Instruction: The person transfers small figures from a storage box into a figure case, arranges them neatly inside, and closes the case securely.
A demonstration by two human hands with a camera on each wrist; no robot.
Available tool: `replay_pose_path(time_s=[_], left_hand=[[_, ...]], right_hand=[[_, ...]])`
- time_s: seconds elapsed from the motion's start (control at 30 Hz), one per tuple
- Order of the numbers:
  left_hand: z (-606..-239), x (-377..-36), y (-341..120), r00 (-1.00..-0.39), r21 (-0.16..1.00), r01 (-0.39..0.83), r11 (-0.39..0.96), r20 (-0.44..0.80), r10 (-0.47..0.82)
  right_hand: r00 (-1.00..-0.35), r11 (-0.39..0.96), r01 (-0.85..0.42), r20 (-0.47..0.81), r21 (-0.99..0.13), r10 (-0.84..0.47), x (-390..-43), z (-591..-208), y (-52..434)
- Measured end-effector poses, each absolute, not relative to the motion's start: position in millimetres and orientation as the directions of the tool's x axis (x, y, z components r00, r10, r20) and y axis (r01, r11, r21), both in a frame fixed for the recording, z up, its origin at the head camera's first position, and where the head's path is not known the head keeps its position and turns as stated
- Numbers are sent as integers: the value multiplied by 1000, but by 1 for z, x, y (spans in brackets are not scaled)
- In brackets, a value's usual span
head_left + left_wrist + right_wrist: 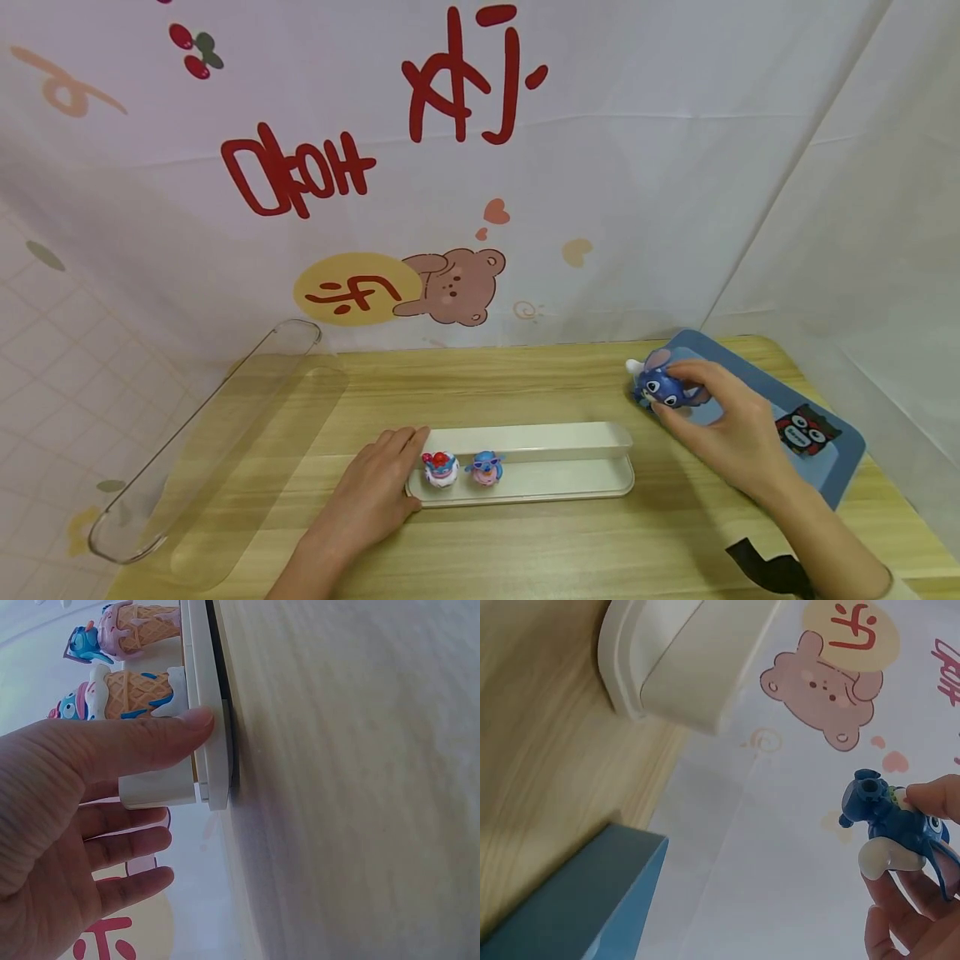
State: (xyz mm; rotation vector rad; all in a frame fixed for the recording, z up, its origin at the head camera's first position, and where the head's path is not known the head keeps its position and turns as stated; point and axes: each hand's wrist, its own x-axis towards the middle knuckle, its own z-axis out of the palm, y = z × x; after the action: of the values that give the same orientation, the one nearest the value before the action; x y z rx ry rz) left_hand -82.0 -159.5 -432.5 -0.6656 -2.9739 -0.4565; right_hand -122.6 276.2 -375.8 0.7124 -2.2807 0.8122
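A long cream display base (555,479) with a raised back step lies mid-table. Its left end is held by my left hand (378,475), thumb (169,742) on the front edge and fingers behind. Two ice-cream-cone figurines stand at that end: one with a red-topped head (440,471), the other a blue figurine with glasses (487,468). Over the left part of a blue tray (757,375), my right hand (731,429) pinches a blue big-eared figurine (660,390) between thumb and fingers. In the right wrist view the figurine (900,825) shows a white part below.
A dark red owl-like figure (807,431) lies in the blue tray at the right. On the left rests a long clear plastic cover (225,450). A black strip (768,568) is near my right forearm. Printed white cloth (637,183) hangs behind the table.
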Motion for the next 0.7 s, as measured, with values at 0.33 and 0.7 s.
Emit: replay_pose_path(time_s=[0.33, 0.7], left_hand=[[-434, -82, -160, -903, 275, 431, 860, 129, 411], [-434, -83, -160, -907, 275, 420, 865, 107, 407]], right_hand=[[-647, 641, -685, 693, -346, -318, -119, -387, 261], [-653, 609, -707, 663, -360, -367, -115, -391, 245]])
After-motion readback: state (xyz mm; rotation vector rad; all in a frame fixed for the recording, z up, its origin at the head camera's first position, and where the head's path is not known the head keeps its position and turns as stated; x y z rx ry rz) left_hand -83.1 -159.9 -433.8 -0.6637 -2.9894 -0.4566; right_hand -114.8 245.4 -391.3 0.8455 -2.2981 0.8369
